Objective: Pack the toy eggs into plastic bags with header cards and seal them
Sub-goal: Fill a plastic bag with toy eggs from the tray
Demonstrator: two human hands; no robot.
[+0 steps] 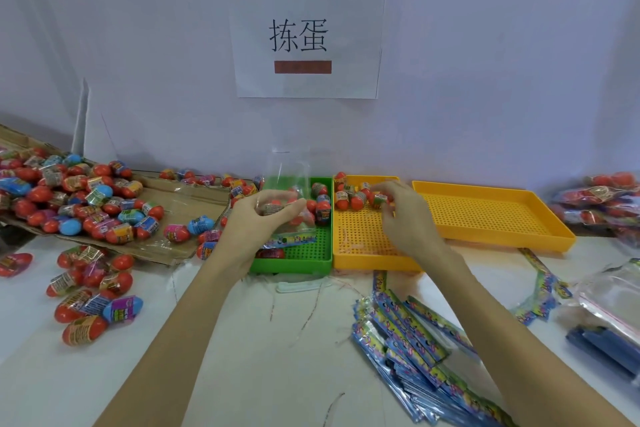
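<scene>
Left hand point(258, 218) grips clear bag point(289, 198), seemingly holding red eggs point(298, 215)

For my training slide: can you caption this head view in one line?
Left hand holds a clear bag over the green tray while the right hand picks a toy egg from the yellow tray.

Pale wall point(485, 62) behind a white table point(242, 340) — paper sign point(306, 35) taped up.

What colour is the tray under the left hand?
Green tray, seen in the head view, beneath the left hand.
</scene>
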